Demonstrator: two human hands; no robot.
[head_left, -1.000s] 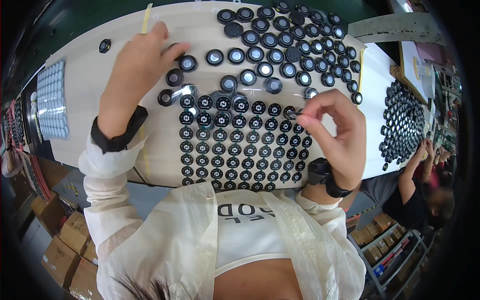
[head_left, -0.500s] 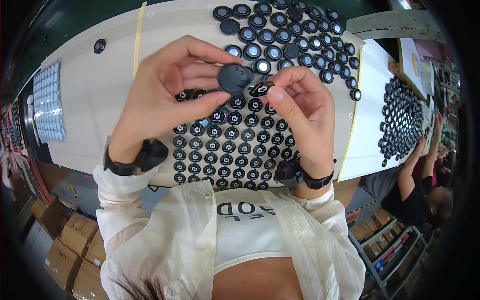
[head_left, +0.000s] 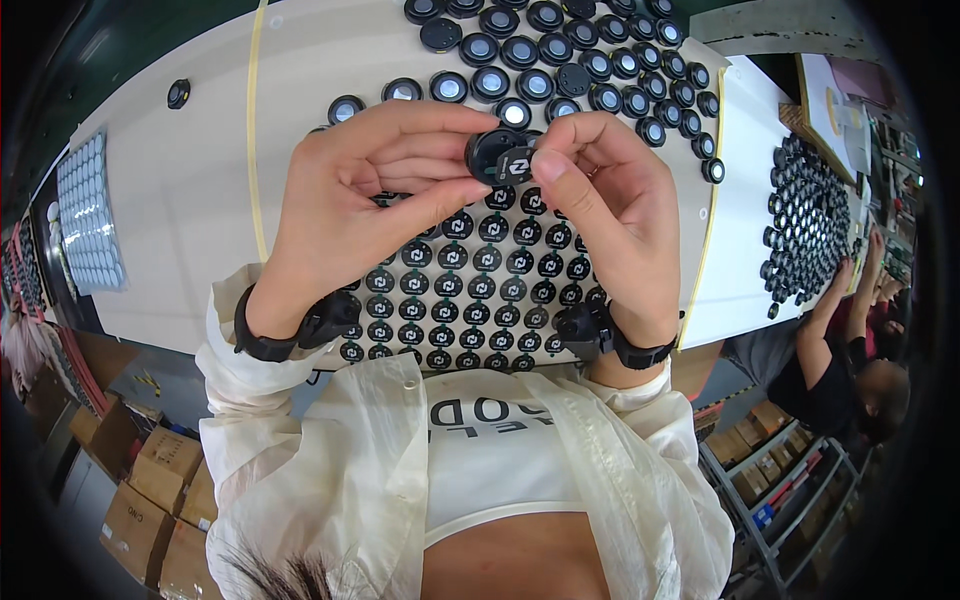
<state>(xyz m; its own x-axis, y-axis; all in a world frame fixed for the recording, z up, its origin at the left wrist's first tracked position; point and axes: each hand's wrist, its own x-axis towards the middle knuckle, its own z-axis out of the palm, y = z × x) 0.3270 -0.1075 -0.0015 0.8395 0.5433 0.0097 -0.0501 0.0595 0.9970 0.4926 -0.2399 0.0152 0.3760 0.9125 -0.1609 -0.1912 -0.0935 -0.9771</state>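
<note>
Left hand (head_left: 350, 190), spread disc-wide, grips the black disc (head_left: 482, 154) rim, likely stiff, light; right hand (head_left: 625, 212) pinches the label (head_left: 516, 167), likely flimsy, best by its right edge

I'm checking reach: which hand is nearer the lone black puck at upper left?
Left: the left hand is lower and right of the puck in view; the right hand is farther right.

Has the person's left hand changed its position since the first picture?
Yes: the left hand has moved right. It covered part of the left yellow tape strip; now it is clear of it.
</note>
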